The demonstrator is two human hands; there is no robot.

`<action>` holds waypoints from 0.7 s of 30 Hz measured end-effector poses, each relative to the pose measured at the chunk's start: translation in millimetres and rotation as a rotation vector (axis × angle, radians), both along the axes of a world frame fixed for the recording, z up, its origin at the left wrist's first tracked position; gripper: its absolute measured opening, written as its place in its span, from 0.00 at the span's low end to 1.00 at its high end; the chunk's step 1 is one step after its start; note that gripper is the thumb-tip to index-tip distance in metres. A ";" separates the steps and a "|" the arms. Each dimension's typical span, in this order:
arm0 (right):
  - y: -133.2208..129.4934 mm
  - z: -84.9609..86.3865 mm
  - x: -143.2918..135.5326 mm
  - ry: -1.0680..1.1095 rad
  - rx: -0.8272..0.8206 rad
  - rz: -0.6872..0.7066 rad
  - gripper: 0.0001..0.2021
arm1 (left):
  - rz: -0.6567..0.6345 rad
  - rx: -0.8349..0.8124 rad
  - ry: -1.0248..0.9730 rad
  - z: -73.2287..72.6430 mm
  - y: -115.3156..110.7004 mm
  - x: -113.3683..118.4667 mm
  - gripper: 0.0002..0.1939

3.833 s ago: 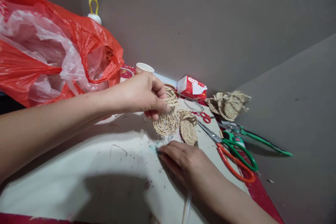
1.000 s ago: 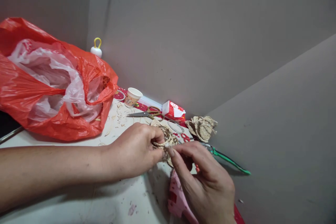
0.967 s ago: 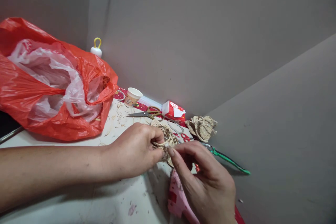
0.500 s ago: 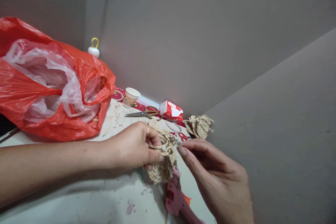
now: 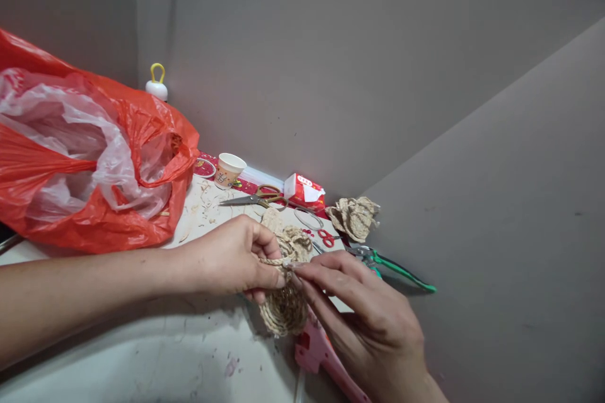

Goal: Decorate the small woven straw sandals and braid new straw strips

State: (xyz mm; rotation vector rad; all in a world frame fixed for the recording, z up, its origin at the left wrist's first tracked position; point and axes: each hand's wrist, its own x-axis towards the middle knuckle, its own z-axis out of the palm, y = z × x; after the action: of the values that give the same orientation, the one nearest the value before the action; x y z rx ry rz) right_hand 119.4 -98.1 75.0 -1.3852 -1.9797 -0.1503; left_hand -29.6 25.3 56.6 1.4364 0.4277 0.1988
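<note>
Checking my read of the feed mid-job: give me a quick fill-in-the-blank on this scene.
The ____ hand reaches in from the picture's left and grips the woven piece.
The glue gun beside the right hand is coloured ____.
The small scissors are ____-handled.
The paper cup isn't tipped; it stands ____.

Missing words: left; pink; red; upright.
</note>
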 end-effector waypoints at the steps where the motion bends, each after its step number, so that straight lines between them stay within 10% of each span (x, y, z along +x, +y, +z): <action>1: 1.4 -0.4 -0.5 -0.012 0.000 0.001 0.13 | -0.005 0.003 -0.001 -0.5 -0.6 -0.3 0.06; 5: 0.1 3.0 0.8 0.075 -0.014 -0.032 0.13 | -0.023 -0.021 0.007 -0.7 -0.2 -0.6 0.06; 11: -21.3 1.7 19.0 0.372 0.074 -0.445 0.08 | 0.012 -0.041 0.056 -3.2 13.3 3.1 0.10; 21: -10.3 -13.8 11.8 0.174 0.023 -0.185 0.09 | 0.030 0.001 0.070 -14.0 19.7 6.9 0.09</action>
State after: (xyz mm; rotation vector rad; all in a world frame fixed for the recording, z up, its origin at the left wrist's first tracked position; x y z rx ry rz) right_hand 131.3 -108.5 61.1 -1.5127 -1.7030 -0.1312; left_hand -22.7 45.0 42.6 1.4418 0.5068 0.1726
